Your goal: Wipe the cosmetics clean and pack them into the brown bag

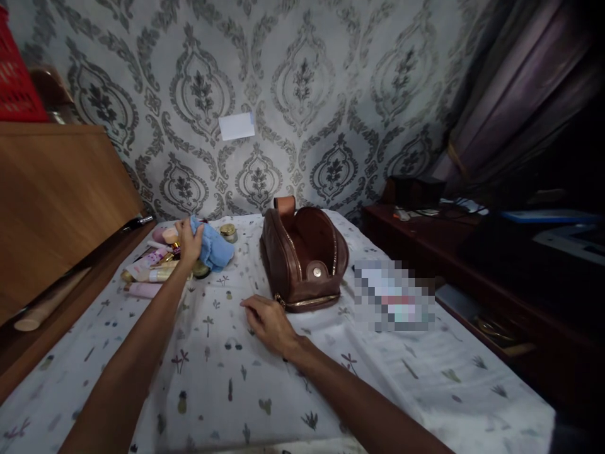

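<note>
My left hand [189, 243] is closed on a crumpled light-blue cloth [216, 247], held up at the edge of a cluster of cosmetics. Around that hand lie a pink tube [143, 289], a gold-capped tube [161, 272] and several other small bottles and tubes, some partly hidden by my forearm. A small jar with a gold lid [228, 232] stands just behind the cloth. My right hand [271, 325] rests on the patterned sheet with its fingers loosely bent and nothing visible in them. Just beyond it stands a brown leather toiletry bag [278, 265], unzipped and gaping, its inside dark.
A pixelated flat object [394, 295] lies right of the bag. A wooden panel [61, 202] borders the left side, with a red basket [19, 75] on top. Along the right runs a dark red wooden unit [401, 233] with cables. Patterned wallpaper [302, 88] closes off the back.
</note>
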A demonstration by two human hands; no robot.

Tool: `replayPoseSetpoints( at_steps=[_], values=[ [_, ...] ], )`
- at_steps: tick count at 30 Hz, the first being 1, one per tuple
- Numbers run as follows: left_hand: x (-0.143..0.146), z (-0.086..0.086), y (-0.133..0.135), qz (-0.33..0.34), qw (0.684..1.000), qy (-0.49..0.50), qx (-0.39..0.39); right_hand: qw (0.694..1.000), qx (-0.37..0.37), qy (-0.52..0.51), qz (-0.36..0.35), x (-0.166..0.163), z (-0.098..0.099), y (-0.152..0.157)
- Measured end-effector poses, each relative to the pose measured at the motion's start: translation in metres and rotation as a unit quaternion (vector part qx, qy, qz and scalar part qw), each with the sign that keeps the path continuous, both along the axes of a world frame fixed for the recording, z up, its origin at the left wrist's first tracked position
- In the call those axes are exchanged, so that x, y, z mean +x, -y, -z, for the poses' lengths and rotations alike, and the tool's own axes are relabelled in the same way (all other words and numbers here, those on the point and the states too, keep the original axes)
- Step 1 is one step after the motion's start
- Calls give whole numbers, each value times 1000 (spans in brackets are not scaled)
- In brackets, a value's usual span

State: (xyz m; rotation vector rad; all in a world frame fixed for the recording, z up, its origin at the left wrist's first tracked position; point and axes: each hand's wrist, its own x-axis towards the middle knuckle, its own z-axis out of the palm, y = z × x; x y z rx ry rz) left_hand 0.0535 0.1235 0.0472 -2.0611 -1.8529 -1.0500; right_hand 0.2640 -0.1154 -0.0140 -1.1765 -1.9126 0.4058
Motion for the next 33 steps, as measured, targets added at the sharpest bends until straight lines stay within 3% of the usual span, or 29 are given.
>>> replayPoseSetpoints(
  at_steps=[2,5,8,10,13,16,22,25,30,33],
  values=[
    [5,-5,7,40,997,42,52,1000,-1,5,-2,0,-1,0],
    [20,-5,27,170,981,45,85,1000,2,8,-6,-1,-2,1],
    [39,7,59,302,951,-56,43,1000,5,5,-9,-1,-1,1],
    [49,19,78,356,924,-142,9,1000,6,6,-12,-1,0,0],
    [53,31,88,362,907,-215,-8,1000,8,8,-15,0,1,0],
    [48,30,75,334,910,-247,-5,1000,8,4,-9,1,2,1],
    [48,22,53,236,940,-244,22,1000,13,-2,-9,2,3,1],
    [52,27,70,271,930,-243,40,1000,13,-11,0,2,3,-1],
    [43,30,111,407,872,-268,41,999,7,-30,25,2,1,0],
    [30,24,120,398,898,-186,32,998,22,-40,30,2,0,2]
  ],
)
